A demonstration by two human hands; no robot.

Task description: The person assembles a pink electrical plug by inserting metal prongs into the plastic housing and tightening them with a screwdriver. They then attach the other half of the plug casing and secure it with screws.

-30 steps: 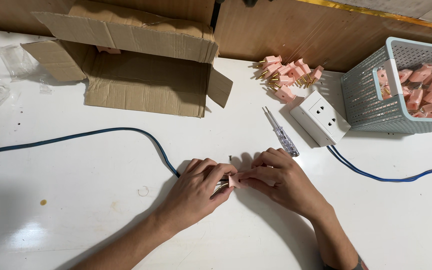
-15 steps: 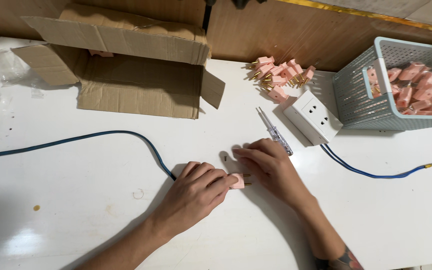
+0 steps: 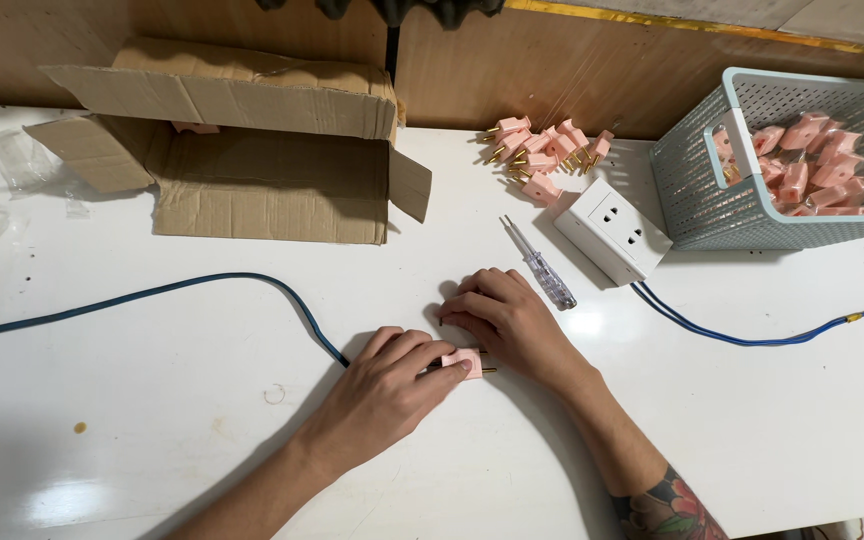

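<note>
Under your left hand (image 3: 392,385) lies a small pink plastic two-pin plug (image 3: 464,362), fingers closed around its body; your right hand (image 3: 507,320) rests flat beside it, holding nothing. Judged light, rigid and smooth: grip the body, not the brass pins.

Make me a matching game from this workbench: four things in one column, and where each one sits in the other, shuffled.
Things:
1. screwdriver
2. cardboard box
3. mesh basket
4. pink plug

Places:
A. far right of the table, holding pink parts
B. under the left hand's fingertips
C. lying between the right hand and the white socket block
D. open at the back left

Pairs: 1-C, 2-D, 3-A, 4-B
</note>
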